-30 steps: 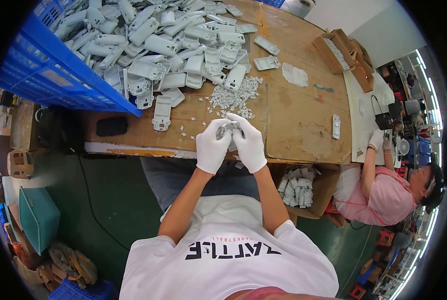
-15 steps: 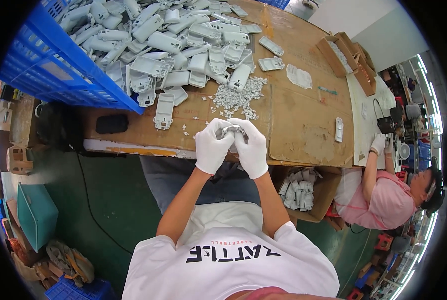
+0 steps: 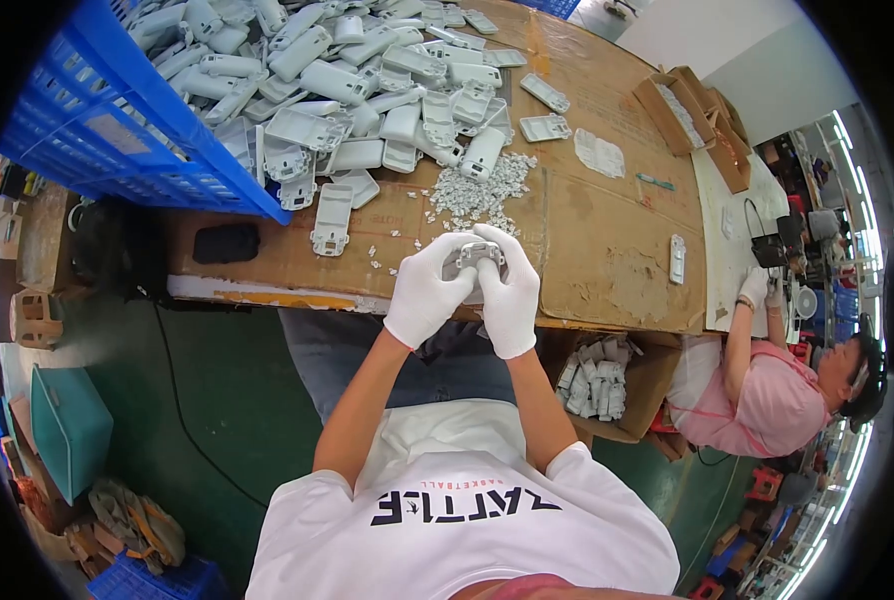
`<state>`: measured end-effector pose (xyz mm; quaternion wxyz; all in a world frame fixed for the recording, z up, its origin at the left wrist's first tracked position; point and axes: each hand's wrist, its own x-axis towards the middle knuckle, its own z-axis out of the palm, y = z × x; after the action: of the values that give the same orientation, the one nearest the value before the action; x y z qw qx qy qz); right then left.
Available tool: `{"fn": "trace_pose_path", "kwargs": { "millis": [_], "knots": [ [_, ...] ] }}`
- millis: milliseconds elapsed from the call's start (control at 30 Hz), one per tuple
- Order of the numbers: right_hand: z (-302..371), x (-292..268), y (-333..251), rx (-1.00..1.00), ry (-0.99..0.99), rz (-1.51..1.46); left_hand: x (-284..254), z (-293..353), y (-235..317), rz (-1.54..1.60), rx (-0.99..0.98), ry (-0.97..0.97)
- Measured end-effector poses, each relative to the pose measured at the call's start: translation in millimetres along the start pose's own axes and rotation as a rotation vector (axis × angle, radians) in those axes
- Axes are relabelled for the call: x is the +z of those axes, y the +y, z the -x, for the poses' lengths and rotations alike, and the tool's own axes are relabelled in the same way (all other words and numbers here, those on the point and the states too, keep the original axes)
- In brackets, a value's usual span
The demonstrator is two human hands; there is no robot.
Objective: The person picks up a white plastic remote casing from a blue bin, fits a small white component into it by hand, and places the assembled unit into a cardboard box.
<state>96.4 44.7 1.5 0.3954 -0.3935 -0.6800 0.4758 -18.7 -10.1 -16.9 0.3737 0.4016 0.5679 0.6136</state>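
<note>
Between my gloved hands, over the table's near edge, is a white plastic housing (image 3: 480, 254) with its notched end facing up. My left hand (image 3: 429, 290) grips its left side, and my right hand (image 3: 510, 293) closes round the right side, thumb against the piece. The gloves hide most of its body. Just beyond my fingers lies a pile of tiny white plastic parts (image 3: 479, 192). A large heap of similar white housings (image 3: 367, 85) spreads behind it, and one open housing (image 3: 332, 218) lies apart to the left.
A blue crate (image 3: 137, 130) leans at the far left beside a black pouch (image 3: 226, 244). On the right lie a green-handled tool (image 3: 655, 181) and a single housing (image 3: 677, 260). Below the table edge is a carton of white parts (image 3: 647, 400). A co-worker in pink (image 3: 757, 385) sits at right.
The housing has been tilted in my hands, so its notched end now shows more fully. My fingers have shifted round it, and my right thumb now presses against it.
</note>
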Motion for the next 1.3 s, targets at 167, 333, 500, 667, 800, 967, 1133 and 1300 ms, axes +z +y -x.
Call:
{"fn": "trace_pose_path", "kwargs": {
  "millis": [167,333,500,667,800,967,1133,1300],
  "knots": [
    [-6.5,-8.3,-0.9,0.042,-0.087,-0.083,4.7,4.7,7.9,-0.105,0.016,0.037],
    [-11.4,-13.1,-3.8,0.14,-0.127,-0.085,2.9,4.2,13.1,-0.18,0.025,-0.003],
    [-15.0,-14.7,-2.2,0.161,-0.131,-0.137,5.7,2.7,10.9,-0.168,0.019,-0.025],
    [-19.4,-22.9,1.9,0.172,-0.155,-0.152,12.2,0.4,13.4,-0.126,0.016,-0.026],
    [-21.9,-24.5,0.8,0.144,-0.195,-0.126,15.2,0.5,12.0,-0.178,0.019,-0.016],
    [-21.9,-30.7,2.2,0.166,-0.209,-0.168,18.7,2.2,16.4,-0.207,0.046,0.001],
    [-19.8,-31.5,3.2,0.182,-0.155,-0.255,24.2,0.2,20.9,-0.364,0.125,-0.008],
    [-9.0,-23.3,11.3,0.043,0.005,-0.095,29.1,-2.7,27.4,-0.33,0.048,0.018]
  ]
}}
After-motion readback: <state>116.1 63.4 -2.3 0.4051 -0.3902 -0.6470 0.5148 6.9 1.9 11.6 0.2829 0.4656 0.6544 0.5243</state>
